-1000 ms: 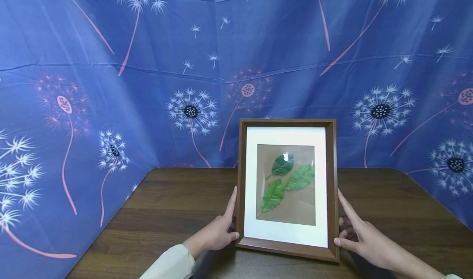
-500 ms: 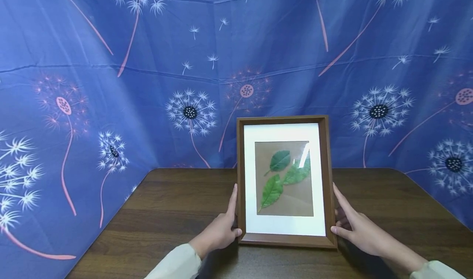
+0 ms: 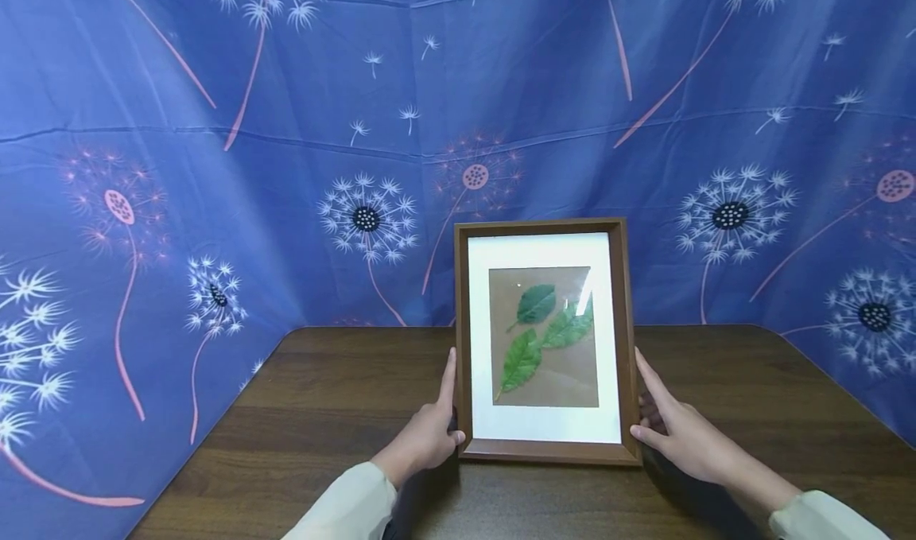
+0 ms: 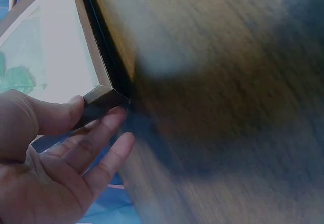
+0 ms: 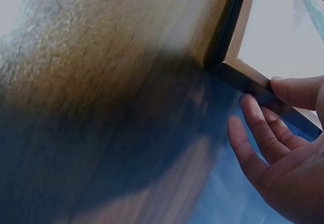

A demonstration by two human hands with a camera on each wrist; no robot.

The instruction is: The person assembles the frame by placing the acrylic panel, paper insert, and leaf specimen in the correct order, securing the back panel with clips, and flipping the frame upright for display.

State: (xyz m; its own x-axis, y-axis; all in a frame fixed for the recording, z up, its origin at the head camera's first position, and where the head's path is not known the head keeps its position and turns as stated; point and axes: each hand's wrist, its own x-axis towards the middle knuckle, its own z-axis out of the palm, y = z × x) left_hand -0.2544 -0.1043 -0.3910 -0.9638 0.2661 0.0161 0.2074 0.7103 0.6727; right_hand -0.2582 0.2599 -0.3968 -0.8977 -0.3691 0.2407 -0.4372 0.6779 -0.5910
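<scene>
A brown wooden picture frame (image 3: 545,449) stands nearly upright, facing me, in the head view. Inside it a white mat surrounds a brown panel with three green leaves (image 3: 537,303). My left hand (image 3: 424,437) holds the frame's left side near the lower corner, thumb at the front edge. On the opposite side my right hand (image 3: 687,438) grips it the same way. Both wrist views show the thumb and fingers pinching the side rail, with the left hand (image 4: 61,158) and right hand (image 5: 283,148) close to a bottom corner. Whether the lower edge touches the table cannot be told.
The dark wood-grain table (image 3: 343,389) spreads out beneath and around the frame. Behind it and along both sides hangs a blue cloth (image 3: 300,206) printed with white and pink dandelions.
Both hands have moved the picture frame away from me and slightly left. Its tilted bottom edge has become more level, and the glare on the glass has shifted.
</scene>
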